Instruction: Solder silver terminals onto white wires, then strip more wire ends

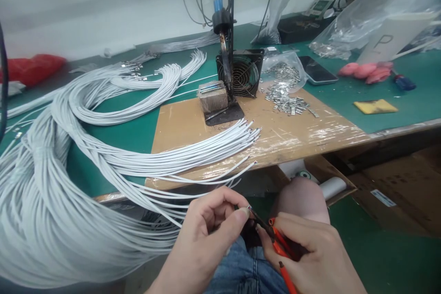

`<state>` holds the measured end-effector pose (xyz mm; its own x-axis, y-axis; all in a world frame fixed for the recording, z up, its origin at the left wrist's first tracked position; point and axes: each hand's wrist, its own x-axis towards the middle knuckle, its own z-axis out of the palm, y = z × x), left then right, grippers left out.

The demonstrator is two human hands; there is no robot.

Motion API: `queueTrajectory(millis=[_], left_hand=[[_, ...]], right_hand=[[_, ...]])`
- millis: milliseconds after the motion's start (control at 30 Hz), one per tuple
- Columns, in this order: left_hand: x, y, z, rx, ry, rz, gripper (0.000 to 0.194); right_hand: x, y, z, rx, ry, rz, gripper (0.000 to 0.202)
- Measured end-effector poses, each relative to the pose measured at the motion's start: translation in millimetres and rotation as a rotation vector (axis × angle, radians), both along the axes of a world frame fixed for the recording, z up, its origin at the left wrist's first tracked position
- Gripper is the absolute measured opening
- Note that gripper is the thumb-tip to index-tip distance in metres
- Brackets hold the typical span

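My left hand [215, 234] is closed in a pinch at the bottom centre, around the tip of something small, mostly hidden by the fingertips. To its right, my right hand [306, 248] grips pliers with orange handles [285, 248]. The dark jaws of the pliers touch or nearly touch the left fingertips. Both hands are above the lap, in front of the table edge. Beyond them a bundle of white cables [186, 154] lies on the brown board [285, 140], its cut ends pointing right. Several more cables pass behind the left wrist.
A large coil of white cables [51, 183] fills the left side. On the board stand a soldering iron [222, 20], a small fan [243, 73] and a pile of metal terminals [287, 92]. A phone [317, 70], a yellow sponge [375, 106] and a cup [392, 39] are at right.
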<state>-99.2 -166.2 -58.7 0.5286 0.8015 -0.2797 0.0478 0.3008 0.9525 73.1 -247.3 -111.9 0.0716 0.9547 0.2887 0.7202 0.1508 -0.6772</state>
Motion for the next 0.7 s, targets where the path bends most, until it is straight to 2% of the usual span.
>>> queueTrajectory(millis=[300, 533, 700], left_hand=[[0, 1, 2.0, -0.048, -0.005, -0.001, 0.023], [0, -2, -3.4, 0.010, -0.033, 0.040, 0.021], [2, -3, -7.9, 0.035, -0.042, 0.058, 0.019]], right_hand=[[-3, 4, 5.8, 0.076, -0.129, -0.047, 0.041], [-5, 1, -0.2, 0.061, -0.042, -0.053, 0.042], [-18, -1, -6.8, 0.112, -0.006, -0.128, 0.040]])
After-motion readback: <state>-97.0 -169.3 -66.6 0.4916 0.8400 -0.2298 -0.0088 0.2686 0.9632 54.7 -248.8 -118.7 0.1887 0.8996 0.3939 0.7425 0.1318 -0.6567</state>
